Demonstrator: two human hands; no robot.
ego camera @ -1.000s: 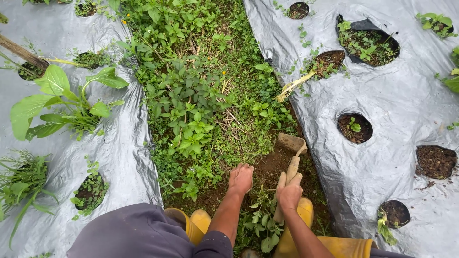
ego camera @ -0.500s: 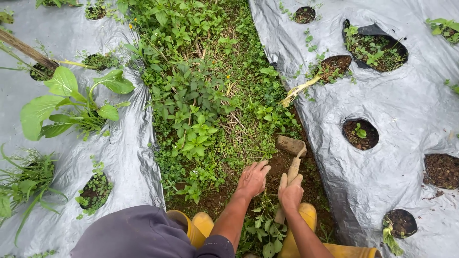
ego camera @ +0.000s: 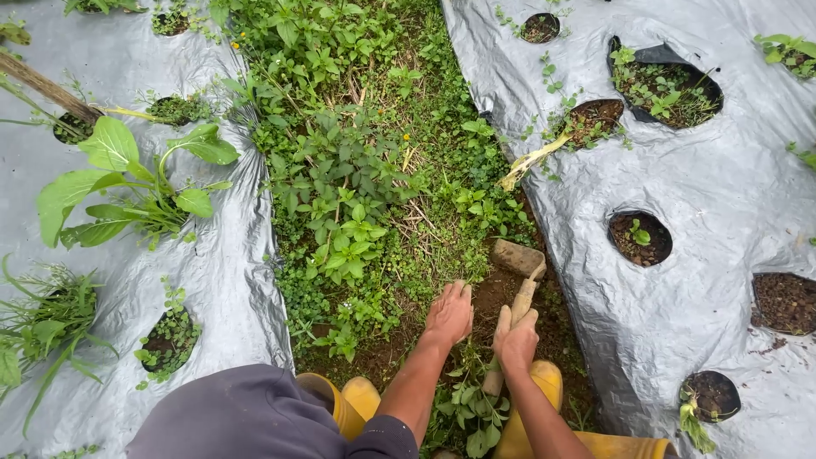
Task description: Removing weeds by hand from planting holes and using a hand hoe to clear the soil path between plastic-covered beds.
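Right hand (ego camera: 516,340) clamped round wooden handle of hand hoe (ego camera: 517,270), blade at 12 o'clock, biting bare soil. Left hand (ego camera: 450,313) open, fingers flat on ground at hoe's 9 o'clock, beside weeds (ego camera: 340,212). Plastic mulch (ego camera: 722,187) at 3 o'clock.

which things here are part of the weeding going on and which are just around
In use: right hand gripping the hoe; left hand on the weeds; bare soil.
Just around: plastic mulch, leafy plant, planting holes, yellow boots.
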